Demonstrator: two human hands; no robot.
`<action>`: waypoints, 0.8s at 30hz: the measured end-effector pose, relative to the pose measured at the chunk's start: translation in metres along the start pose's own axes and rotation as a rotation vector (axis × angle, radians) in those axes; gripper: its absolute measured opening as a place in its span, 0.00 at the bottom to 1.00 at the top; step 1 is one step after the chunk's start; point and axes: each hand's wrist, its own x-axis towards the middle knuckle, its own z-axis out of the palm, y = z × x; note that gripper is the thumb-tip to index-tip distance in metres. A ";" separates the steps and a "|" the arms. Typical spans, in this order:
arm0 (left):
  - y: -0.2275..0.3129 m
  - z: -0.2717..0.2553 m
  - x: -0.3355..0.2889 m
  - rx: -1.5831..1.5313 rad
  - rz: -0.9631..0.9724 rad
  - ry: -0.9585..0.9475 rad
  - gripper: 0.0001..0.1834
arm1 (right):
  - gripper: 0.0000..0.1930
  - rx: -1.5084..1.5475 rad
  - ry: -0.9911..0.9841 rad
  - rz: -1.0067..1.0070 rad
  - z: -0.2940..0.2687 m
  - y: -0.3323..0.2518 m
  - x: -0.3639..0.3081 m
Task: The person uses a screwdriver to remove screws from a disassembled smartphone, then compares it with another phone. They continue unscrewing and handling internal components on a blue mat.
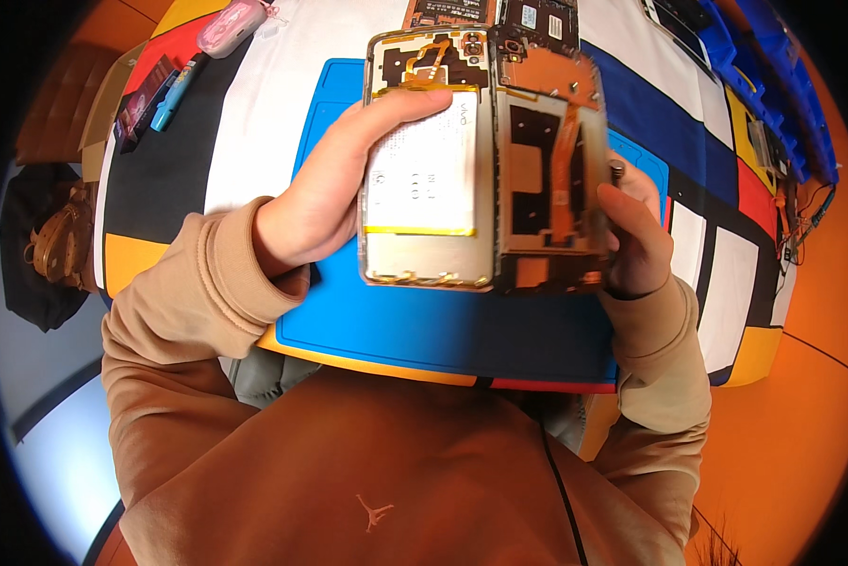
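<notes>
My left hand (pixel 322 184) grips an opened phone frame (pixel 424 259) by its left side, thumb lying across the top of the white battery (pixel 429 170) fixed in it. Orange ribbon cable runs above the battery. Held against its right edge is a second opened phone frame (pixel 528 170), with black patches, a copper-coloured area and an orange ribbon cable. My right hand (pixel 639 231) is closed on this frame's right edge, which is blurred. A small dark cylindrical tip (pixel 616 170) sticks up at the right fingers; its kind cannot be made out. Both frames are above a blue mat (pixel 443 325).
More opened phone parts (pixel 537 24) lie beyond the frames. At the far left are a pink case (pixel 231 28), a blue pen-like tool (pixel 171 99) and a dark box (pixel 146 104). Blue bins (pixel 773 85) line the right edge, with loose wires (pixel 801 222) beside them.
</notes>
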 end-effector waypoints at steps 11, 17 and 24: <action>0.006 -0.001 -0.006 -0.104 -0.065 -0.164 0.20 | 0.09 0.004 0.125 0.058 -0.002 0.000 -0.006; 0.007 -0.004 -0.005 -0.159 -0.068 -0.183 0.23 | 0.06 -0.170 0.101 0.130 0.005 -0.003 -0.005; 0.006 0.002 -0.006 -0.076 -0.053 -0.132 0.27 | 0.16 -0.697 0.102 -0.026 0.016 -0.003 -0.014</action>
